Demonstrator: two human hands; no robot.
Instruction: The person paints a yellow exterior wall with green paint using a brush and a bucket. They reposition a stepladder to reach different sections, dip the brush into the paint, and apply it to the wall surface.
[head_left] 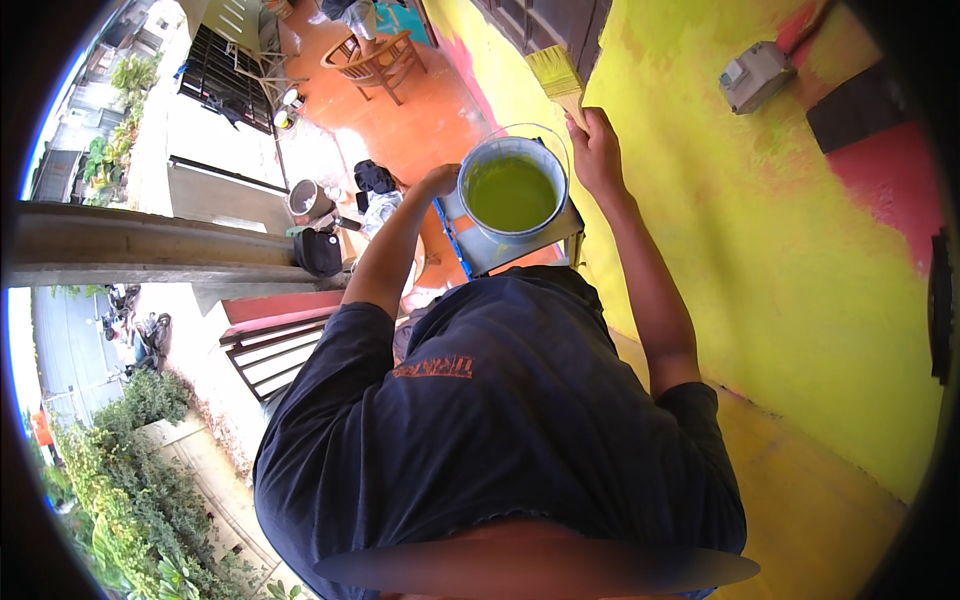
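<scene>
My right hand (598, 160) is closed around the handle of a flat paintbrush (556, 74), held up against the painted wall near a dark window frame. Yellow-green paint coats its bristles. Below and left of the brush is a round paint bucket (560, 178) with a thin wire handle, part full of yellow-green paint (511, 194). It rests on the top step of a stepladder (500, 255) with blue edging. My left hand (440, 180) holds the bucket at its left side; most of the fingers are hidden.
The wall (760, 260) is yellow-green with pink patches and carries a grey electrical box (756, 77). A wooden chair (372, 66) stands on the orange floor, with a person beyond it. At left are a pillar (160, 245), a dark pot (309, 201) and a railing (275, 345).
</scene>
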